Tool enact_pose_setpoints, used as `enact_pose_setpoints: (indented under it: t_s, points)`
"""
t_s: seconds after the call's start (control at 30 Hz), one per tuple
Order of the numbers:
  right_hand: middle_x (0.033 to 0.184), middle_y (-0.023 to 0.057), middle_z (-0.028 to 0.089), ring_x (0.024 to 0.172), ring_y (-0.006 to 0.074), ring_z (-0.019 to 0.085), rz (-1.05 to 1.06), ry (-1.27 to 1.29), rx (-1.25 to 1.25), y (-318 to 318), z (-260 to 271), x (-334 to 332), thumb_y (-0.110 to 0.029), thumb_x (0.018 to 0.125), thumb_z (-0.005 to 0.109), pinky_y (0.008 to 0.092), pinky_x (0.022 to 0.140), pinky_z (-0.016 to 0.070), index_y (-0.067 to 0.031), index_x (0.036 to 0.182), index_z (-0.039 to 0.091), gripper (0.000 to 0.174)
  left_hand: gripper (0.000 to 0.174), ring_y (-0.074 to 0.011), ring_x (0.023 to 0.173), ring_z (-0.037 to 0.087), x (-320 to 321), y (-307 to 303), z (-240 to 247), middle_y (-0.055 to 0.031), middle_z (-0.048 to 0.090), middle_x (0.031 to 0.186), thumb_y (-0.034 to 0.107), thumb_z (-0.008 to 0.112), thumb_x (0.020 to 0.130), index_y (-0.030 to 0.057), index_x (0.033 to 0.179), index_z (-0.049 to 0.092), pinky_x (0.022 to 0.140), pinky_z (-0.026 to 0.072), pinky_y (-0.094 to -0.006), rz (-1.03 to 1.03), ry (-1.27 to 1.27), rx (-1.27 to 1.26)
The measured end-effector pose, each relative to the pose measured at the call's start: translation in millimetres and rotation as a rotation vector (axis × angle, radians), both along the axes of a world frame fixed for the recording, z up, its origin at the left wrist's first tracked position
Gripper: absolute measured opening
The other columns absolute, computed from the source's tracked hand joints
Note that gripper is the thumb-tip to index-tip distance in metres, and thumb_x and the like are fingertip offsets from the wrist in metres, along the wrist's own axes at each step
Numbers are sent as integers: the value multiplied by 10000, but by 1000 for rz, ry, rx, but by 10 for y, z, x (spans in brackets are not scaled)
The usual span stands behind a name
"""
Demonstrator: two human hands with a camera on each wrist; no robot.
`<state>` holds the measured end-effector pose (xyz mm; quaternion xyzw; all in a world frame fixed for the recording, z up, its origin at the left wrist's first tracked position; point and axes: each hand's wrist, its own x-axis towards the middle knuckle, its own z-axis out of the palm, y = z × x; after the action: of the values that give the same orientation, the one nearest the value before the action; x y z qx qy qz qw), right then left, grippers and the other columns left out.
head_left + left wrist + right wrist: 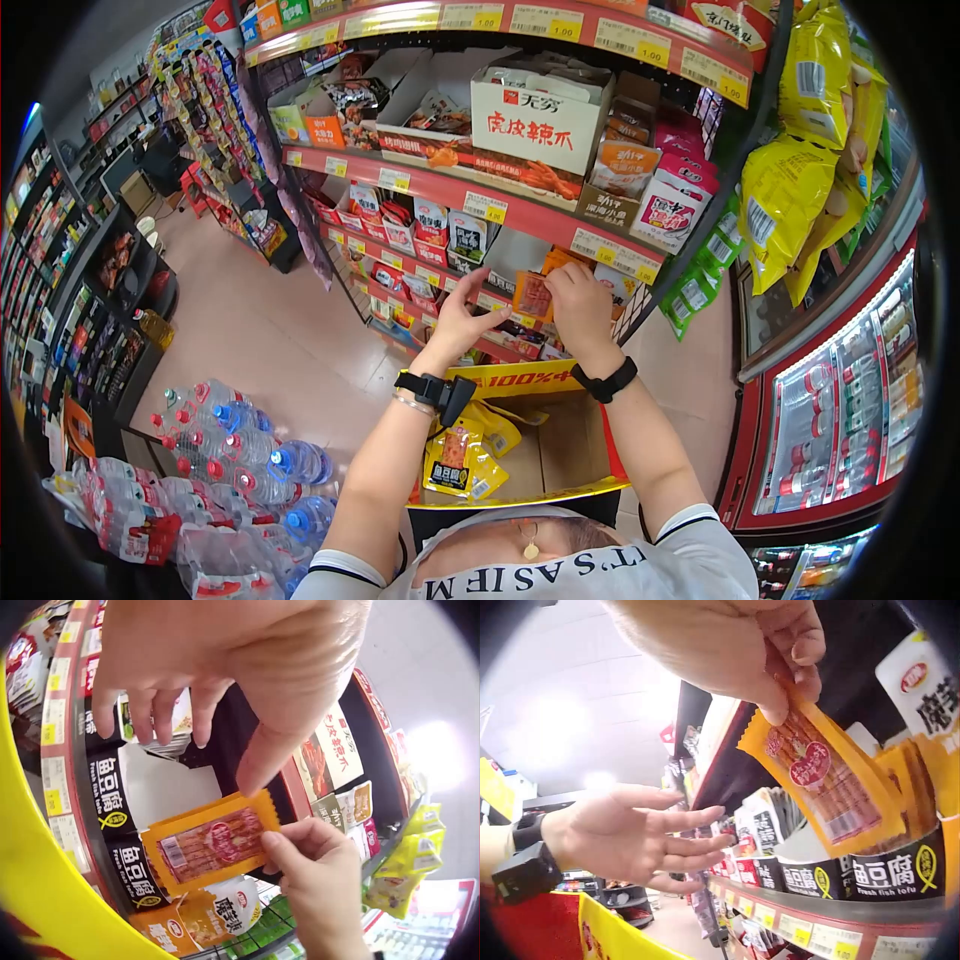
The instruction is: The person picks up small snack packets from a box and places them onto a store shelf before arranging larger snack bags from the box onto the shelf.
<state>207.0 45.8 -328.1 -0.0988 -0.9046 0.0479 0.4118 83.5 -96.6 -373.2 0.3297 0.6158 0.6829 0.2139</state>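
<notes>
My right hand (583, 308) pinches an orange snack packet (825, 776) by its top edge, between thumb and fingers. The packet has a clear window onto reddish-brown strips. It hangs before a shelf display box marked Fresh fish tofu (889, 874), where more orange packets (915, 780) stand. My left hand (462, 318) is beside it with fingers spread and nothing held; in the left wrist view its thumb tip overlaps the packet's edge. Below both hands is an open carton (545, 450) with yellow fish tofu packets (455, 460) inside.
The snack rack (390, 170) rises in front, its shelves edged with price tags. Yellow snack bags (790, 190) hang at the right, above a glass-fronted drinks fridge (840, 400). Bottled water (240, 440) stands on the floor at the left.
</notes>
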Motion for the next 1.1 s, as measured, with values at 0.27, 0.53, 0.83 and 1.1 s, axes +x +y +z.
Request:
enact_pose_setpoints:
  t_s: [0.27,0.53,0.83,1.1]
  points:
    - [703,79,552,632,156,541,351,75,-731,17,-59,-20,-85,840,554,268,606,422,5,852,551,90,506,-106,987,557,98,-131,188,-84,585,1115,115,629,840,-51,1268,414,852,446,-239,-334,-220,56]
    - [776,30,606,709,65,551,497,50,-1114,22,-214,-40,-79,874,541,215,636,440,25,872,585,113,406,-101,878,600,98,-154,121,-63,625,1012,82,677,790,-25,1150,524,794,484,-242,-395,-243,-29]
    - [838,15,610,739,58,551,613,-315,-1237,80,-158,41,-108,763,685,216,652,456,19,891,606,197,372,-83,828,593,14,-155,1,-40,627,968,192,653,835,-20,1120,543,717,488,-235,-333,-234,-181]
    - [843,27,617,788,94,556,668,-722,-977,149,-206,80,-80,732,675,245,726,450,3,917,605,215,361,-91,829,596,-44,-188,-36,-39,638,959,338,493,923,34,1106,559,731,466,-219,-259,-300,-197]
